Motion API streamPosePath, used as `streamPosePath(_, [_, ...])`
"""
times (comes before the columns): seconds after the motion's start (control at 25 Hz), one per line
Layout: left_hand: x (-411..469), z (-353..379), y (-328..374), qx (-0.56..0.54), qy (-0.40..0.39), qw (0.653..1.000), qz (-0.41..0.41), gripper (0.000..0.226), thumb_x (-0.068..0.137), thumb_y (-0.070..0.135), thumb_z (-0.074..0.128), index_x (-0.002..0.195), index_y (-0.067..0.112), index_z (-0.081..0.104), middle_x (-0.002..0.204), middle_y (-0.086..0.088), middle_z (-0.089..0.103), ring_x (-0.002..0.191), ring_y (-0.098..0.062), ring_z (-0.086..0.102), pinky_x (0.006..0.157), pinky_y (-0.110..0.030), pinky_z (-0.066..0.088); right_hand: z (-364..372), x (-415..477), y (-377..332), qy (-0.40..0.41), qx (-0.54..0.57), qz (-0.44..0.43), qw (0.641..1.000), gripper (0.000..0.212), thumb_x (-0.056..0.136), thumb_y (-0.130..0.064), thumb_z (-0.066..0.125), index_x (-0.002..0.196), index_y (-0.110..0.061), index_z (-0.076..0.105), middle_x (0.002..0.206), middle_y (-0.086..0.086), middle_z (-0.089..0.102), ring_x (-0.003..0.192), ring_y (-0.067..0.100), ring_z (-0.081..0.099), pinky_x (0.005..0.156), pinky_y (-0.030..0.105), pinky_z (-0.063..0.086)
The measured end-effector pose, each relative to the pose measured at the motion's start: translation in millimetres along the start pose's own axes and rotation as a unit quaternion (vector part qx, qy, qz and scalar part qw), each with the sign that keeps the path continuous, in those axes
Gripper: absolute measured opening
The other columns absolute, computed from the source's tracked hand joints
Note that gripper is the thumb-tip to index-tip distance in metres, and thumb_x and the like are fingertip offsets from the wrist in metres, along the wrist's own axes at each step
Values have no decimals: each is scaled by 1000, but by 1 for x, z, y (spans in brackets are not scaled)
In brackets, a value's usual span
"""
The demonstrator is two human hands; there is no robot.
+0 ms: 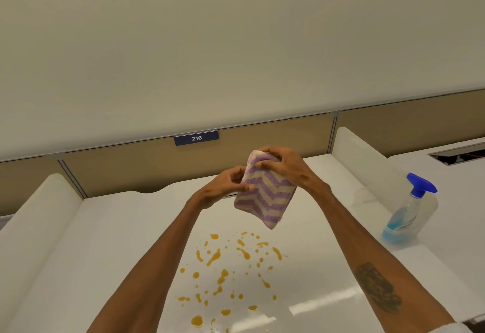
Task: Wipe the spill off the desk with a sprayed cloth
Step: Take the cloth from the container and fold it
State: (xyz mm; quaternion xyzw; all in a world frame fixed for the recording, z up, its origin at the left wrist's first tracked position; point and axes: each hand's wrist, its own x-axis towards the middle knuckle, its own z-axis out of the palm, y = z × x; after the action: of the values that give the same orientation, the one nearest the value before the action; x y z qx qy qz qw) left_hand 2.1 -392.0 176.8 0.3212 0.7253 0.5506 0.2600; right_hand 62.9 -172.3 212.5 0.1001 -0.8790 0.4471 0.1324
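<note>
A folded cloth (265,196) with purple and cream zigzag stripes hangs in the air above the white desk (110,240). My right hand (283,167) grips its top edge from above. My left hand (225,185) pinches its left side. Below the cloth, an orange spill (225,272) lies scattered in drops and streaks across the middle of the desk, reaching the near edge. A clear spray bottle (409,212) with a blue trigger head and a little blue liquid stands on the desk to the right, beyond the side divider.
White rounded dividers stand at the left (39,217) and right (367,164) of the desk. A tan partition with a blue "216" label (196,138) runs along the back. A cable slot (459,153) opens in the neighbouring desk at far right.
</note>
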Motion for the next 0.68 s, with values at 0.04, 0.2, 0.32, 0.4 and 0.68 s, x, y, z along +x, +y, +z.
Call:
streamPosePath(0.04, [2,5,6,-25,7,999,21,45,90,31,70,132,21,59,125,-2,69,116,-22,66,97,-34,56,0,2,-3,-11,-26,-6,1000,34,89,-38,68,117,-19,63,103,0,69,88,19,67,72,23,54])
streamPosePath(0.2, [7,18,29,-43,62,996,52,32,85,39,67,113,24,72,100,2,76,92,-15,73,81,-24,57,-2,3,-6,-39,-65,12,997,37,89,-41,68,114,-17,56,102,2,66,88,22,66,69,20,54])
streamPosePath(0.32, [14,19,26,-38,81,995,40,33,88,38,66,112,17,75,99,-7,77,88,-23,74,78,-30,59,-20,-6,1,-144,50,54,987,44,88,-33,71,125,-21,51,117,2,62,99,23,66,78,30,60])
streamPosePath(0.4, [18,21,19,-39,87,995,24,32,86,42,68,107,19,77,99,-10,77,87,-25,73,80,-32,59,-26,-11,10,-177,88,56,979,59,86,-23,75,135,-24,43,124,3,54,104,26,64,78,34,61])
streamPosePath(0.68, [45,43,8,1,78,997,-12,45,80,46,73,108,12,77,97,-13,77,84,-23,73,83,-34,59,-31,-32,59,-57,108,75,990,71,81,-33,78,141,-31,40,120,1,54,103,21,63,80,32,61])
